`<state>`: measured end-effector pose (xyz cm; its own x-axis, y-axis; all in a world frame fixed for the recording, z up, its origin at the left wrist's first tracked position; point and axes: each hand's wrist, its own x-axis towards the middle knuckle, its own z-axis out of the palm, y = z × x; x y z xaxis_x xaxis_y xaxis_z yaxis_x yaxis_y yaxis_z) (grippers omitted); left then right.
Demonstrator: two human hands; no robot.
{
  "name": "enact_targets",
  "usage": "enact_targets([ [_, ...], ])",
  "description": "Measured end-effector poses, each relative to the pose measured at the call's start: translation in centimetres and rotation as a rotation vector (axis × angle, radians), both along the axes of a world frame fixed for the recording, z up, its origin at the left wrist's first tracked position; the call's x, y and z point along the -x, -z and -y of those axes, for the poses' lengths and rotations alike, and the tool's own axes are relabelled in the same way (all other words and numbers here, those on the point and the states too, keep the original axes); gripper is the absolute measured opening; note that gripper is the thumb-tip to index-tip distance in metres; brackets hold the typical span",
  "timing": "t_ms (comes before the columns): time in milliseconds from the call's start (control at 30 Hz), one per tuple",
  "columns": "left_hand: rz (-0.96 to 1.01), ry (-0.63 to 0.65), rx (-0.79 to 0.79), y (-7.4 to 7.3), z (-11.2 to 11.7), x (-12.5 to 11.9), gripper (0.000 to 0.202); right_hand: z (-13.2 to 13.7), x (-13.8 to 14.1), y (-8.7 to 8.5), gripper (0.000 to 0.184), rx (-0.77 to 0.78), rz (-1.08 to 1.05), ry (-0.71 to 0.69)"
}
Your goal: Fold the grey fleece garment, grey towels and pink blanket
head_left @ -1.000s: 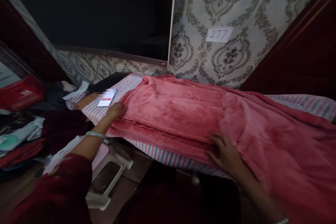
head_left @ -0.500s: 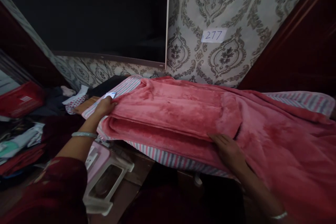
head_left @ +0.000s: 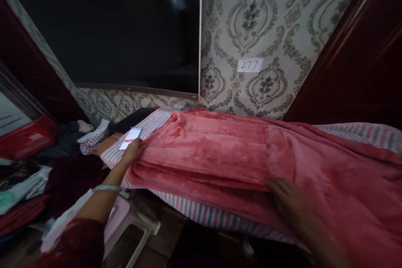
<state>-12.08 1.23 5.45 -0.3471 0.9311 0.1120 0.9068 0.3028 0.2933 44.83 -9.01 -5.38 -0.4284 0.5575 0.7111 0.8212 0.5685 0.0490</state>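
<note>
A pink plush cloth [head_left: 213, 146] lies in layers along a striped ironing-board-like surface [head_left: 201, 213]; whether it is a garment or a blanket I cannot tell. At its left end, my left hand [head_left: 134, 151] is closed on the edge. Right beside those fingers rests a phone [head_left: 130, 138] with a lit screen. My right hand [head_left: 287, 197], slightly blurred, pinches the front edge of the upper layer near the middle. Below that edge a lower layer of the same cloth shows.
A dark television [head_left: 125, 29] hangs above, beside patterned wallpaper carrying a paper label [head_left: 250, 65]. A pale plastic stool [head_left: 125, 222] stands below on the left. Piled clothes [head_left: 25, 188] and a red bag [head_left: 29, 138] lie at the far left.
The view has tilted up, so everything sits lower in the picture. My left hand has shifted off the phone, whose screen now shows. My right hand still holds the front edge.
</note>
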Motion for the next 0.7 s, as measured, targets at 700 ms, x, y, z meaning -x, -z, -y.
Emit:
enact_targets([
  [700, 0.088, -0.162, -0.202, 5.3, 4.6, -2.6, 0.038, -22.7, 26.6, -14.6, 0.021, 0.516, -0.280, -0.542],
])
